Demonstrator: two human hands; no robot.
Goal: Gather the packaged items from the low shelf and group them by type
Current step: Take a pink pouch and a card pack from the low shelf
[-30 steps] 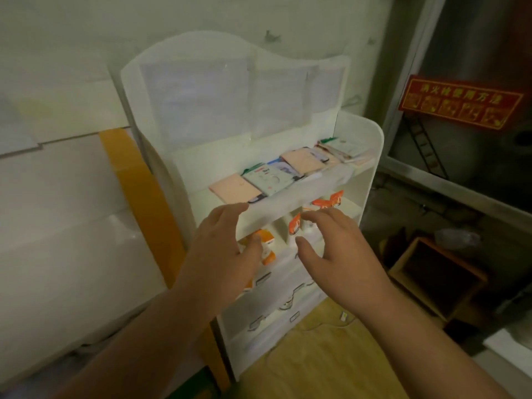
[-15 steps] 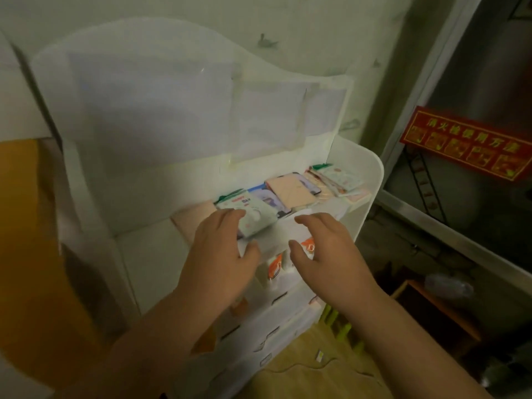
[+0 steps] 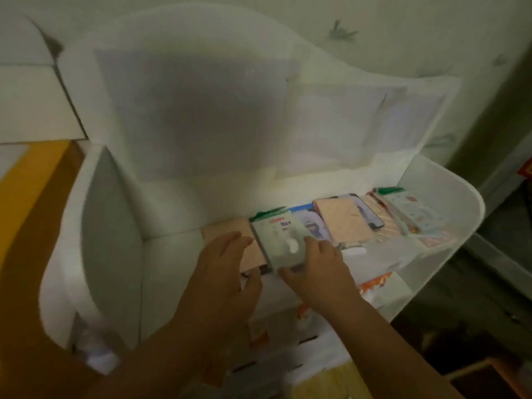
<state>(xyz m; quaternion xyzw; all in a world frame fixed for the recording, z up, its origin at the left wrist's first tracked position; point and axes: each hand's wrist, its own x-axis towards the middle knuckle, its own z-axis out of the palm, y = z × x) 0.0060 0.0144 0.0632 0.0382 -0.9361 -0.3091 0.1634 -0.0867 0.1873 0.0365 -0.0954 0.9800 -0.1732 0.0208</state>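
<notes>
A white shelf unit [image 3: 460,203] holds a row of flat packets on its top ledge. My right hand [image 3: 319,272] pinches the lower corner of a green-topped white packet [image 3: 276,234], thumb at its front edge and fingers on top. My left hand [image 3: 224,269] lies with fingers spread over a pink packet [image 3: 254,256] just left of it. Further right lie a blue packet [image 3: 308,223], another pink packet [image 3: 345,223] and a pile of pale green-topped packets [image 3: 414,214]. Orange-and-white packages [image 3: 374,282] show on the ledge below.
Slotted white drawers [image 3: 305,341] sit under the ledges. An orange board [image 3: 28,197] leans against the wall at the left. A wooden box [image 3: 489,372] stands on the dark floor at the lower right. The image is dim and blurred.
The view has moved closer to the top ledge. My right hand went left onto the green-topped packet and took hold of it; my left hand slid left onto the pink packet.
</notes>
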